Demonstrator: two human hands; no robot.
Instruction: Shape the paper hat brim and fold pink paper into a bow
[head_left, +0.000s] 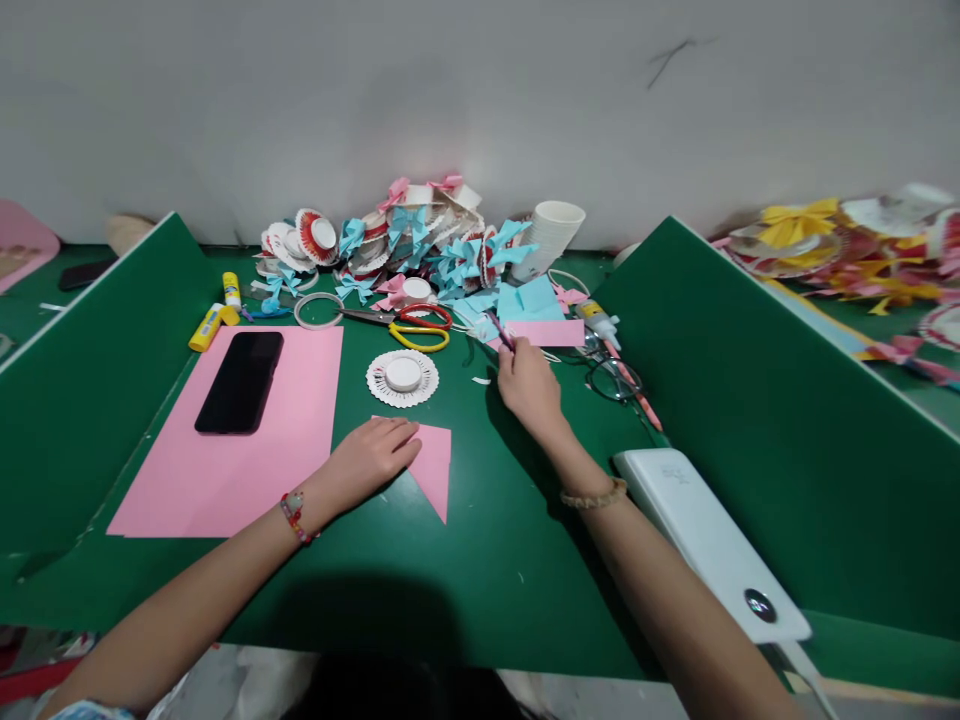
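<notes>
Head view: a pink paper triangle (433, 460) lies flat on the green table (495, 580), its upper left part covered by the fingers of the left hand (379, 447). Those fingers lie close together, stretched out to the right over the paper, with nothing pinched that can be seen; how hard they press, I cannot tell. Most of the triangle's bare part shows to the right of the fingertips and below them. Its sharpest visible corner points toward the person and slightly right, while the long slanting edge runs from upper left, under the hand, down to that corner.

The right hand (529, 380) is well apart from the triangle, its fingers closed around a thin dark stick (498, 328), too small to identify. The stick's long axis slants away from the person and to the left, its far end near a pink strip (551, 332).

A white scalloped disc (403, 375) sits just beyond the left hand, and scissors (397, 322) with red and yellow handles lie behind it.
</notes>
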